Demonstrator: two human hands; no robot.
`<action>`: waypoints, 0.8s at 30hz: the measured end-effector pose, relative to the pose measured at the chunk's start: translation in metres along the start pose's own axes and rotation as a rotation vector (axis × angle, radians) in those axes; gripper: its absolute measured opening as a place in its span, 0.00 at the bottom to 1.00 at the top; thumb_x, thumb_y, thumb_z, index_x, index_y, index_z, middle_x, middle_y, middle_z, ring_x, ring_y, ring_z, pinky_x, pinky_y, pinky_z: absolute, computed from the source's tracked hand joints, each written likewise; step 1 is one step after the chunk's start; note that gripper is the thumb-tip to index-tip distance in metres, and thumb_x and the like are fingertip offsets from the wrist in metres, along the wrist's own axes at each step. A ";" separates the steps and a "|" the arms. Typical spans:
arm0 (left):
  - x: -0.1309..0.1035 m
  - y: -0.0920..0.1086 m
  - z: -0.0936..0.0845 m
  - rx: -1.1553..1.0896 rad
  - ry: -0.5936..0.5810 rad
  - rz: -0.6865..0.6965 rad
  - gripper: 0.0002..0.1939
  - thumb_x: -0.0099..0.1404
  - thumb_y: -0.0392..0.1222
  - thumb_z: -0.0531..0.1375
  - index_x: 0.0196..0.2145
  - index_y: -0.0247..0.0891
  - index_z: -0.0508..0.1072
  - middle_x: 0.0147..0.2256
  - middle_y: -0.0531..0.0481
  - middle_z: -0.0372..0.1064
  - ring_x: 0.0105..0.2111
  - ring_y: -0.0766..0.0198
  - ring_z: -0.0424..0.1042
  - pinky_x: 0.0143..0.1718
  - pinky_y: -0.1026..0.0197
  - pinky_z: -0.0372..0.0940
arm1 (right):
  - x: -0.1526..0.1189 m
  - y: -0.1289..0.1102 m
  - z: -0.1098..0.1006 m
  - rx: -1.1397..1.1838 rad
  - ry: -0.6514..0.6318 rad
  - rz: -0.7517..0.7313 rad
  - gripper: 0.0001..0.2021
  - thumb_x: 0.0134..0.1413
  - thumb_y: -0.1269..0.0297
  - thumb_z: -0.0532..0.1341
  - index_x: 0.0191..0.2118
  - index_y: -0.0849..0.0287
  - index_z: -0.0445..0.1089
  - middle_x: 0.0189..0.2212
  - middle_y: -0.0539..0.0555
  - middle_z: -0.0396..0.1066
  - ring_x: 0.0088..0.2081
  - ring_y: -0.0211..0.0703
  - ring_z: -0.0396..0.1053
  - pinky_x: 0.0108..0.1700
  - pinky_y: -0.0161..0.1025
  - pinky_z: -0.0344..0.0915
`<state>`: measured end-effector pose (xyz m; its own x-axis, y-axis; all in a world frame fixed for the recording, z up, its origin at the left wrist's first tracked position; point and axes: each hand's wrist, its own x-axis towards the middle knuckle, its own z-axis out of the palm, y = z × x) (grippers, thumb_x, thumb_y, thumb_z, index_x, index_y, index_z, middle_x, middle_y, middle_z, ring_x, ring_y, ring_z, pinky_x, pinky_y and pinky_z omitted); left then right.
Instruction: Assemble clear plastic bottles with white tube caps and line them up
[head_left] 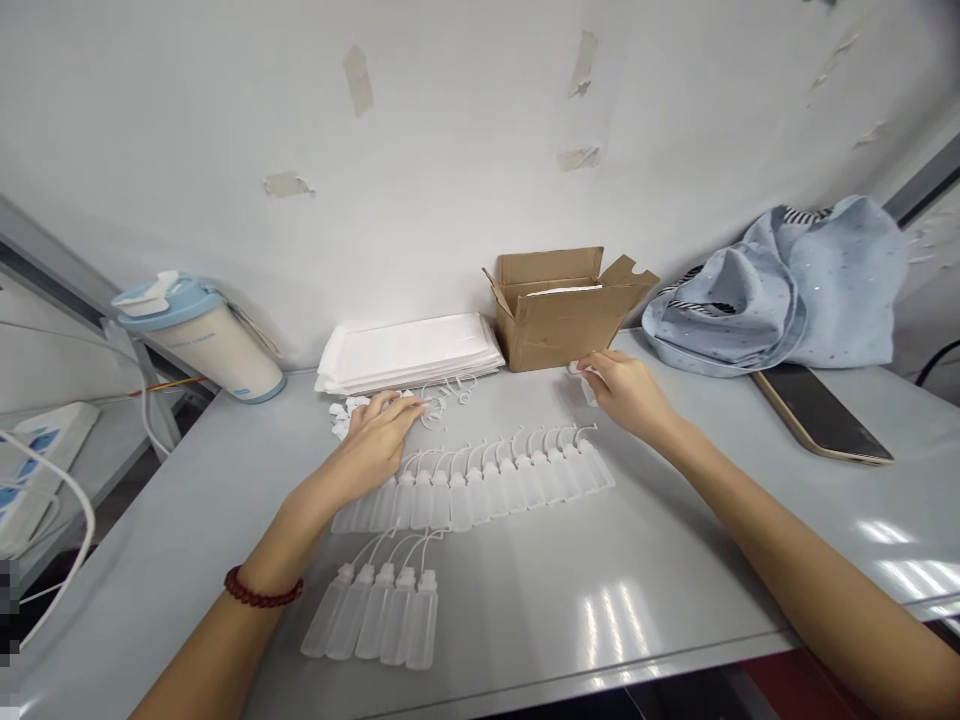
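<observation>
My left hand reaches over small white pieces and thin white loops, fingers bent; whether it grips anything is unclear. In my right hand, near the cardboard box, the fingertips pinch a small white translucent item. Between and below the hands lies a long row of translucent bottles with thin curved tubes on their caps. Several more such bottles lie side by side nearer the front edge.
An open cardboard box stands against the wall beside a stack of white sheets. At the left is a blue-lidded cup. A blue cloth bag and a phone lie at the right of the grey table.
</observation>
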<state>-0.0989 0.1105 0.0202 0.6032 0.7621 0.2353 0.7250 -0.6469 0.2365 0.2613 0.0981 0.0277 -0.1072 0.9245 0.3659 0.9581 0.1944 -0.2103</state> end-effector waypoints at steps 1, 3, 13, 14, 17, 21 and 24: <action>-0.001 0.000 0.000 -0.004 0.015 -0.008 0.22 0.63 0.30 0.47 0.52 0.41 0.69 0.54 0.46 0.67 0.55 0.48 0.58 0.52 0.40 0.57 | 0.000 0.000 -0.001 -0.007 -0.008 -0.001 0.13 0.57 0.76 0.50 0.38 0.60 0.71 0.40 0.61 0.75 0.44 0.55 0.71 0.40 0.46 0.64; -0.001 0.001 -0.002 -0.018 0.066 -0.027 0.21 0.64 0.31 0.47 0.50 0.40 0.70 0.52 0.45 0.68 0.53 0.50 0.61 0.52 0.42 0.58 | 0.000 0.000 -0.004 -0.022 -0.023 0.002 0.14 0.57 0.76 0.49 0.38 0.61 0.72 0.39 0.62 0.75 0.42 0.56 0.71 0.38 0.46 0.64; -0.006 0.020 -0.018 -0.146 0.410 -0.144 0.09 0.66 0.41 0.52 0.37 0.40 0.72 0.38 0.48 0.74 0.39 0.59 0.72 0.37 0.60 0.69 | 0.000 0.005 -0.011 -0.079 -0.060 0.112 0.07 0.54 0.70 0.56 0.36 0.59 0.71 0.31 0.57 0.77 0.28 0.48 0.72 0.28 0.39 0.60; -0.007 0.023 -0.018 -0.163 0.407 -0.135 0.08 0.66 0.41 0.53 0.36 0.41 0.72 0.37 0.49 0.74 0.38 0.59 0.73 0.36 0.60 0.69 | -0.001 0.003 -0.009 -0.089 -0.069 0.113 0.06 0.54 0.68 0.57 0.35 0.59 0.71 0.31 0.57 0.77 0.28 0.49 0.72 0.28 0.40 0.60; -0.009 0.030 -0.016 -0.197 0.382 -0.092 0.06 0.66 0.40 0.55 0.36 0.40 0.72 0.35 0.50 0.74 0.35 0.61 0.73 0.36 0.60 0.69 | -0.002 -0.003 -0.001 -0.110 -0.090 0.106 0.04 0.52 0.67 0.60 0.34 0.60 0.71 0.33 0.60 0.77 0.32 0.53 0.73 0.31 0.42 0.61; -0.009 0.040 -0.015 -0.224 0.403 -0.019 0.07 0.66 0.36 0.54 0.38 0.40 0.73 0.36 0.50 0.74 0.34 0.64 0.74 0.36 0.60 0.70 | -0.002 -0.009 0.006 -0.081 -0.091 0.088 0.07 0.51 0.68 0.61 0.37 0.62 0.70 0.32 0.62 0.76 0.38 0.60 0.72 0.38 0.48 0.62; -0.009 0.048 -0.015 -0.224 0.500 0.018 0.07 0.65 0.35 0.56 0.37 0.40 0.74 0.34 0.51 0.75 0.33 0.64 0.74 0.36 0.60 0.70 | -0.005 -0.022 0.002 -0.013 -0.071 0.056 0.10 0.53 0.69 0.60 0.42 0.63 0.68 0.35 0.61 0.75 0.38 0.56 0.72 0.39 0.47 0.64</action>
<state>-0.0751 0.0719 0.0437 0.3440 0.6798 0.6477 0.5943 -0.6917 0.4103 0.2408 0.0895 0.0288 -0.0716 0.9547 0.2888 0.9665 0.1379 -0.2164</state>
